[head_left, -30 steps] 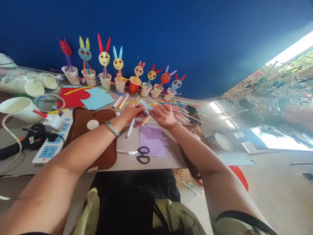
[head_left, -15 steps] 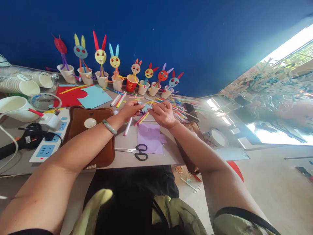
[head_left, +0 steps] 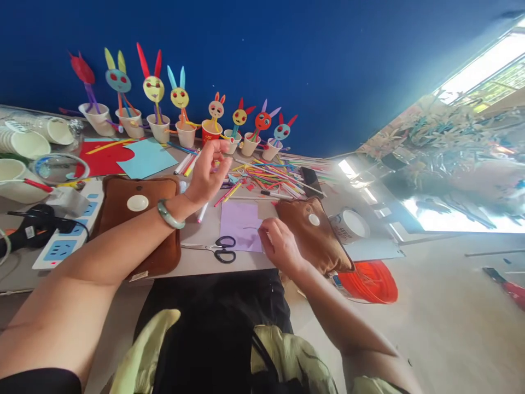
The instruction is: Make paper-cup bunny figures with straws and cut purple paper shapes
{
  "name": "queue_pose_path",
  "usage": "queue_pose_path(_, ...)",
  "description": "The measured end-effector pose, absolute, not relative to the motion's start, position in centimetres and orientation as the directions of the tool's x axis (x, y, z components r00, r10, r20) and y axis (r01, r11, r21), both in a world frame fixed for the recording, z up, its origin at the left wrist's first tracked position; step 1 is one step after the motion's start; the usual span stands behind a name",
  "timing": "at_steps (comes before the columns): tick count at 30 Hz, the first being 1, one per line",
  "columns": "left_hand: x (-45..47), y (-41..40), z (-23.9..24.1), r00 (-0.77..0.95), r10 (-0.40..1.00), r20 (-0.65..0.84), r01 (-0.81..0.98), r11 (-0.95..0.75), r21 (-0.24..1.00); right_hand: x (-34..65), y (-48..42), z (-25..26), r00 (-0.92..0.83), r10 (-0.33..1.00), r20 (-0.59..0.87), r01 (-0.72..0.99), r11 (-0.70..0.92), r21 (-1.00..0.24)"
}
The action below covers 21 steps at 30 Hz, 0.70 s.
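My left hand (head_left: 206, 171) is lifted over the table with its fingers spread and nothing in them, above several markers (head_left: 185, 163). A jade bangle (head_left: 169, 214) circles that wrist. My right hand (head_left: 280, 245) rests near the table's front edge, its fingers curled at the right edge of a purple paper sheet (head_left: 239, 225) and apparently pinching it. Black-handled scissors (head_left: 222, 249) lie just left of that hand. A small light-blue paper piece (head_left: 233, 178) lies among the straws.
A row of paper-cup bunny figures (head_left: 179, 117) lines the blue wall. Coloured straws and pens (head_left: 271, 177) and a phone (head_left: 309, 178) lie behind. Brown pads (head_left: 137, 227) (head_left: 315, 236) flank the purple sheet. At left are a power strip (head_left: 61, 241), glue gun (head_left: 27, 230) and stacked cups (head_left: 24, 143).
Both hands let go of the light-blue piece they held together. My left hand rose and opened; my right hand pulled back to the purple sheet's edge. The view shifted right.
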State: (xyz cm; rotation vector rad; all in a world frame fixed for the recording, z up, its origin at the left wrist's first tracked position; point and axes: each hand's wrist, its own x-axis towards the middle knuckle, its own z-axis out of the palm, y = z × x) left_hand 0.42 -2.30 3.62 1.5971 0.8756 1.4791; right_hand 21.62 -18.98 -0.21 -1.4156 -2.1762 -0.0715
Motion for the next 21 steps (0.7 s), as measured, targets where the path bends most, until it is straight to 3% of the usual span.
queue_pose_path(5,0.1,-4.8,8.1,0.328,0.838,0.436,0.077,-0.484,0.872,20.9,-21.6,-2.0,-0.312,0.868,0.386,0.813,0.454,-0.365)
queue_pose_path(8,0.3,-4.9,8.7,0.477,0.808,0.345,0.229,-0.493,0.839,20.5,-22.1,-2.8,-0.289,0.877,0.385,0.806,0.44,-0.396)
queue_pose_path(10,0.4,-5.2,7.9,0.595,0.759,0.266,0.387,-0.56,0.733,20.3,-22.4,-3.2,-0.285,0.878,0.385,0.803,0.438,-0.404)
queue_pose_path(12,0.5,-6.0,6.2,0.705,0.691,0.159,0.525,-0.659,0.539,20.1,-22.5,-3.5,-0.298,0.877,0.377,0.791,0.448,-0.416)
queue_pose_path(15,0.6,-8.0,3.2,0.835,0.548,-0.047,0.533,-0.786,0.314,19.7,-22.6,-3.8,-0.333,0.864,0.378,0.762,0.483,-0.432)
queue_pose_path(17,0.6,-9.4,1.5,0.867,0.483,-0.123,0.497,-0.828,0.258,19.4,-22.6,-3.8,-0.361,0.85,0.385,0.743,0.511,-0.432)
queue_pose_path(21,0.1,-10.9,-0.6,0.886,0.457,-0.071,0.461,-0.859,0.223,19.4,-22.6,-3.6,-0.357,0.84,0.408,0.706,0.529,-0.47)
